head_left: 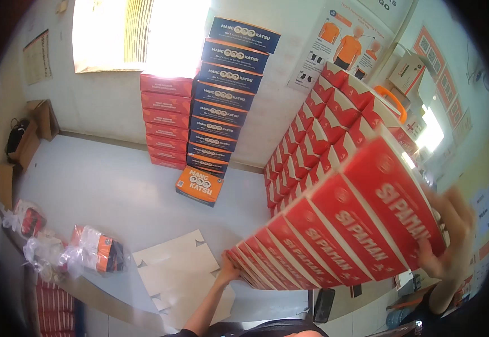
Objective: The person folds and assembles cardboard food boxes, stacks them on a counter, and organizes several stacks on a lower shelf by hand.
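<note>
A tall, tilted stack of red and white cardboard boxes (311, 238) spans between my two hands, leaning up to the right. My left hand (231, 269) grips its lower left end, fingers partly hidden beneath. At the upper right end, my right hand (449, 233) is closed over the side of the outermost box, slightly blurred by motion. Below my left forearm lies a flat, unfolded white cardboard blank (174, 269) with slotted edges on the table. Just behind the held stack stand rows of similar red and white boxes (317, 129), piled high against the wall.
On the pale table (126, 185), a column of dark blue boxes (222, 95) and a red column (166, 121) stand by the wall. An orange box (199, 185) sits before them. Plastic-wrapped bundles (95, 250) lie at the left edge; a black phone-like object (323, 305) lies near me.
</note>
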{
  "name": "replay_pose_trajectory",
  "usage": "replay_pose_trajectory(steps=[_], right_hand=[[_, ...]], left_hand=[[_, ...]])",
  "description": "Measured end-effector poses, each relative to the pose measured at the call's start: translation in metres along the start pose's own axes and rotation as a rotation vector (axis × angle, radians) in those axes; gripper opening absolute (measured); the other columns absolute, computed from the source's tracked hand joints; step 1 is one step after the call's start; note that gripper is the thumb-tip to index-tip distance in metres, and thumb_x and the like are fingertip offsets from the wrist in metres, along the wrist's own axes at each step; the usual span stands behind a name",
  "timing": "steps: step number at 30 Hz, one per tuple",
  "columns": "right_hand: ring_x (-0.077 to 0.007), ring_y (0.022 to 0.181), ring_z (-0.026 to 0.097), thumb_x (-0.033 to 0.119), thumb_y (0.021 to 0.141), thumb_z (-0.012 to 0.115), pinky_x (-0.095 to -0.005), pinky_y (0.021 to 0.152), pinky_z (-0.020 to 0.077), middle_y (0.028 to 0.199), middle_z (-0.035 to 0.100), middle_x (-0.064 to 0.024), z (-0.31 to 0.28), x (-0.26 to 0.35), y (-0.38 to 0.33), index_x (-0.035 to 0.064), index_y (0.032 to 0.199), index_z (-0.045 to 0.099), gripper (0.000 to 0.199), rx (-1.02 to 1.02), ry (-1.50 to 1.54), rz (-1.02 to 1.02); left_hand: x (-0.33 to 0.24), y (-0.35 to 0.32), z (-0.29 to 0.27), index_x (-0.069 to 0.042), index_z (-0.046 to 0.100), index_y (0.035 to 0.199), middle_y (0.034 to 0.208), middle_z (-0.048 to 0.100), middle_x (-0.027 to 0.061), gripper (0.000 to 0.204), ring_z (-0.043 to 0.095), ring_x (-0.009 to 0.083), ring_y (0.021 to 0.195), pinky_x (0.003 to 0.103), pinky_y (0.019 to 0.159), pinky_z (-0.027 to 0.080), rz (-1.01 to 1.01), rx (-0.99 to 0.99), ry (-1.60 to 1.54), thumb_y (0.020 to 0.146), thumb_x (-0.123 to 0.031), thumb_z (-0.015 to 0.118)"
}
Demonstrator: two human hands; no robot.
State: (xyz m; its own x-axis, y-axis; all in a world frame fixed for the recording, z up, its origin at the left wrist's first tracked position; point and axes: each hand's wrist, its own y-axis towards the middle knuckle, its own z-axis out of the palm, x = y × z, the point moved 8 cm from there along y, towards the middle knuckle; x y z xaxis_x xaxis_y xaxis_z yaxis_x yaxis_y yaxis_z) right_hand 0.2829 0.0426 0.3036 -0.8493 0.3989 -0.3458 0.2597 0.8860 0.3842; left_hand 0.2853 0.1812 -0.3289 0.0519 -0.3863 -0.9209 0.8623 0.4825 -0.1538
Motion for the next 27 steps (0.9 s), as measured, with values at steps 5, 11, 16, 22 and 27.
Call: replay_pose_trajectory(steps=[5, 11, 16, 22, 27], right_hand=[[-0.0272, 0.074, 0.056, 0.021, 0.057, 0.055, -0.0368, 0.070, 0.0429, 0.084, 0.057, -0.0152, -0.011, -0.055, -0.066, -0.0037, 0.107, 0.061, 0.056, -0.101, -0.017, 0.079], [-0.0337, 0.090, 0.056, 0.010, 0.057, 0.053, -0.0394, 0.083, 0.0419, 0.099, 0.060, -0.0189, 0.002, -0.108, -0.103, -0.0028, 0.108, 0.060, 0.053, -0.216, 0.089, 0.114], [-0.0331, 0.091, 0.056, 0.001, 0.056, 0.047, -0.0377, 0.086, 0.0415, 0.101, 0.060, -0.0190, 0.022, -0.140, -0.090, -0.0015, 0.110, 0.060, 0.055, -0.255, 0.127, 0.081], [-0.0316, 0.099, 0.053, 0.001, 0.062, 0.042, -0.0373, 0.092, 0.0394, 0.107, 0.058, -0.0189, 0.075, -0.193, -0.040, 0.0034, 0.115, 0.057, 0.055, -0.392, 0.243, 0.019], [-0.0279, 0.110, 0.053, 0.023, 0.090, 0.050, -0.0402, 0.097, 0.0396, 0.118, 0.057, -0.0134, 0.133, -0.238, -0.033, 0.0024, 0.123, 0.053, 0.039, -0.418, 0.477, -0.020]], left_hand=[[0.045, -0.038, 0.067, -0.012, -0.003, 0.130, 0.130, 0.031, 0.0241, 0.085, 0.048, 0.0432, 0.113, 0.053, 0.066, 0.058, -0.136, -0.071, -0.097, 0.076, 0.004, 0.060], [0.066, -0.067, 0.134, -0.019, 0.003, 0.126, 0.134, 0.024, 0.0235, 0.069, 0.047, 0.0406, 0.115, 0.054, 0.074, 0.056, -0.024, -0.245, -0.382, 0.083, 0.008, 0.049], [0.082, -0.039, 0.180, -0.022, -0.001, 0.127, 0.139, 0.022, 0.0181, 0.076, 0.045, 0.0344, 0.119, 0.050, 0.076, 0.058, -0.071, -0.378, -0.391, 0.083, 0.002, 0.056], [0.085, 0.045, 0.188, -0.020, 0.008, 0.128, 0.136, 0.026, 0.0179, 0.074, 0.045, 0.0351, 0.118, 0.054, 0.080, 0.055, -0.026, -0.567, -0.537, 0.081, 0.002, 0.061], [0.064, 0.051, 0.172, -0.009, 0.025, 0.131, 0.130, 0.041, 0.0175, 0.066, 0.050, 0.0335, 0.113, 0.048, 0.088, 0.052, 0.141, -0.452, -0.358, 0.079, -0.007, 0.067]])
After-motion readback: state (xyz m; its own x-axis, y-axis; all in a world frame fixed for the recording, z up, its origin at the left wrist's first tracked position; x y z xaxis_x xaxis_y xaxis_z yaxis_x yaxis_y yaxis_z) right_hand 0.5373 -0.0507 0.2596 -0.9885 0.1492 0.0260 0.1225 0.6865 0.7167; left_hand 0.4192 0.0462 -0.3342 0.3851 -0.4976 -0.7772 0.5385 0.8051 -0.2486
